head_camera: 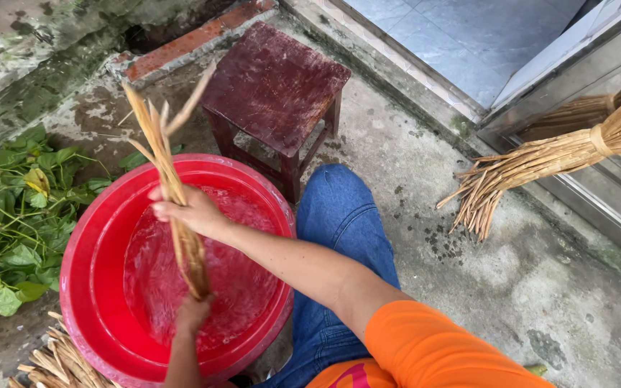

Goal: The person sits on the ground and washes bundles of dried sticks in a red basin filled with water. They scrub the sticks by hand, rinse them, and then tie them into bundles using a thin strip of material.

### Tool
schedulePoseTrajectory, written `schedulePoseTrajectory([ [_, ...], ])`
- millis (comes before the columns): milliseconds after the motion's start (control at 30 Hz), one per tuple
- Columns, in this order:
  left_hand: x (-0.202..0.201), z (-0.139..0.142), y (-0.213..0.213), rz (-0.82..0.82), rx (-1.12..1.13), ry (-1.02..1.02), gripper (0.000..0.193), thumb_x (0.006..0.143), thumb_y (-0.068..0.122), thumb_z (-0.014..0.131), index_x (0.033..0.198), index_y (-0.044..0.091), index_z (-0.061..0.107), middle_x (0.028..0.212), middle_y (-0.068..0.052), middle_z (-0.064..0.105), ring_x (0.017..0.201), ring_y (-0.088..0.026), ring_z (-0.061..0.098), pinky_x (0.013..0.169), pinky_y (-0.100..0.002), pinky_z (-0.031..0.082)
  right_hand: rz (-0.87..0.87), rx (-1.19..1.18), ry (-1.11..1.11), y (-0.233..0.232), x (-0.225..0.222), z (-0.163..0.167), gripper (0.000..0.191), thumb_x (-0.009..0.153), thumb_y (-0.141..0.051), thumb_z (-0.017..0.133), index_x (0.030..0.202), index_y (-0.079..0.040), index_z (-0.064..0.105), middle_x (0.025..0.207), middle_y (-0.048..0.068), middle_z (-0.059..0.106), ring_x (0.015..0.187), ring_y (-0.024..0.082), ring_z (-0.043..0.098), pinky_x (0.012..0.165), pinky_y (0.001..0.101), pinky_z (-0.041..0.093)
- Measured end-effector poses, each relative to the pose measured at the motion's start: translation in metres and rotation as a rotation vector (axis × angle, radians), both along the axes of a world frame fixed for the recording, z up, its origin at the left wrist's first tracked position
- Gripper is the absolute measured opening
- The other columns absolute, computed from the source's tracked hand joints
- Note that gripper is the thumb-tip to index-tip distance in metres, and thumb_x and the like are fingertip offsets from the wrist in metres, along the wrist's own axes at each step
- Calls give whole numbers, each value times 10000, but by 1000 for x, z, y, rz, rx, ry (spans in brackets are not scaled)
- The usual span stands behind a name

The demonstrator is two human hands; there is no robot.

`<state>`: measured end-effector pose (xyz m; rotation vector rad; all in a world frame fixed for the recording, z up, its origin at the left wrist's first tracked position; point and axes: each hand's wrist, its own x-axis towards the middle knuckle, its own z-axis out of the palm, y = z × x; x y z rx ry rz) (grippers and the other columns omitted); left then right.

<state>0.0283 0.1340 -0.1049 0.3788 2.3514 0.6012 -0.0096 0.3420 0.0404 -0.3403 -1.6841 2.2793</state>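
Straw strands (174, 208), a thin twisted hank of dry tan fibre, stand nearly upright over the red basin (91, 251), gripped at both ends of the wet stretch. Left of the fingers: a heap of green leafy vines (8, 230) on the ground, and below the basin's left rim a flat pile of more straw pieces (55, 363), apparently not yet dipped. Left hand (194, 312) grasps the hank's lower end just above the water (224, 287), fingers curled round it, though from this angle the fingertips are hidden, so how tight the hold is I cannot say for sure. Right hand (188, 212) is clenched round the hank higher up, loose tips fanning out above the knuckles. Lower part of the hank looks darker, likely already wetted; upper tips look dry. Judgement: soaking or wringing of this one hank is under way, not finished. Beyond the fingers, a dark red wooden stool (274, 86). Right of them, the blue-trousered knee (343, 215), then well apart a tied bundle of straw (562, 154) leaning at the metal door frame (591, 194), dry by its colour, seemingly untouched.
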Motion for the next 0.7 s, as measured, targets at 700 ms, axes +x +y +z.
schedulePoseTrajectory([
  [700, -16, 104, 68, 105, 721, -261, 821, 902, 178, 640, 1634, 191, 268, 1430, -78, 554, 1278, -219, 546, 1051, -412, 449, -190, -378, -123, -15, 23, -6, 100, 1038, -112, 555, 1089, -44, 605, 779, 46, 630, 667, 116, 633, 608, 205, 592],
])
